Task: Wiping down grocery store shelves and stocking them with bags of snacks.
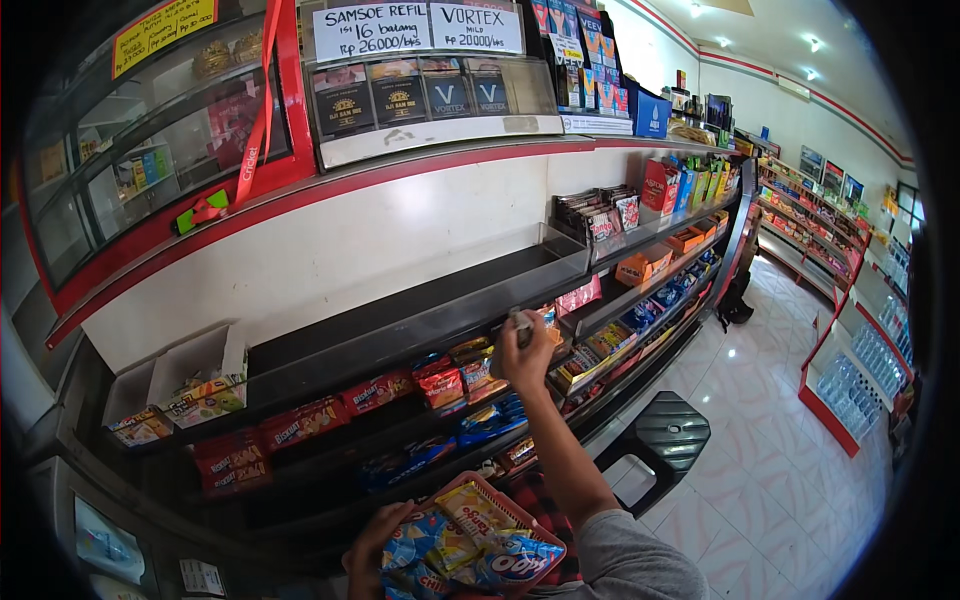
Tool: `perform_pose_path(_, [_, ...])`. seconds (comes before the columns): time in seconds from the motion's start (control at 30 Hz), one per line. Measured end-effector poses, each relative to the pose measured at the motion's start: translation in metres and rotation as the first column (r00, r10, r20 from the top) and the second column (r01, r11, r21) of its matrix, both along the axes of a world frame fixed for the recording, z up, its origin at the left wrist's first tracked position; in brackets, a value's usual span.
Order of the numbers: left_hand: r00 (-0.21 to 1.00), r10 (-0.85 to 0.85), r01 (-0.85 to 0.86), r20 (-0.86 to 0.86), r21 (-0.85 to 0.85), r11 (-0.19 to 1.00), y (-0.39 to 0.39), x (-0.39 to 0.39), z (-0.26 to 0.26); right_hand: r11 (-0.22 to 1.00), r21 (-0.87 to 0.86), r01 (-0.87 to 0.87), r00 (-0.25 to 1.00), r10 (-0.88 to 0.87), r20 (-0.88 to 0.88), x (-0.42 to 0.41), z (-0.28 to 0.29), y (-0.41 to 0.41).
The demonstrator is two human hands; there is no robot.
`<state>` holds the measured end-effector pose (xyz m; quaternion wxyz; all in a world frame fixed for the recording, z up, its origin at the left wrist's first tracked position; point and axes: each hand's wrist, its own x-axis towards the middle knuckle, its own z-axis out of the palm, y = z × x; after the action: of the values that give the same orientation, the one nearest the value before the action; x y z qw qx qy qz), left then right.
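Note:
My right hand (527, 351) is closed around a crumpled greyish cloth (519, 324), partly hidden by the fingers and blurred. It is at the clear front panel (420, 319) of the black upper shelf (420, 296); whether the cloth touches the panel I cannot tell. Low in the view, my left hand (384, 529) grips the left rim of a pink plastic basket (544, 529). Snack packs fill the basket, among them a yellow Tango pack (472, 514) and a blue Oops pack (519, 559). The basket rests by a red and black checked cloth (529, 495).
Biskuat packs (304, 421) and blue Oreo packs (409, 461) line the lower shelves. Open snack cartons (199, 382) stand at the left end. A black plastic stool (664, 431) is on the tiled floor at my right. Above, a cigarette display (431, 97) sits on the red-edged counter (450, 159).

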<state>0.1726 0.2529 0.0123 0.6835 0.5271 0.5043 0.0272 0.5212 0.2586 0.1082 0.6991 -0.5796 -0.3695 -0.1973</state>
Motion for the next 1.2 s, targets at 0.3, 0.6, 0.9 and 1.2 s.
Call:
perform_pose_path(0.3, [0.984,0.017,-0.016,0.179,-0.01,1.0,0.004,-0.014,-0.027,1.0,-0.001,0.023,1.0,-0.023,-0.017,0.032,0.01,-0.009])
perform_pose_path(0.6, [0.981,0.021,-0.021,0.191,0.003,1.0,0.006,-0.018,-0.03,0.989,0.06,0.139,0.989,-0.135,-0.065,0.033,-0.003,-0.002])
perform_pose_path(0.9, [0.98,-0.059,0.065,0.192,-0.022,0.998,0.022,-0.008,-0.053,0.999,0.03,0.011,0.998,-0.009,-0.061,0.034,0.017,-0.006])
perform_pose_path(1.2, [0.971,-0.128,0.113,0.202,0.082,0.99,0.022,-0.017,-0.094,0.999,0.021,0.031,0.995,-0.033,0.094,-0.004,0.017,-0.004])
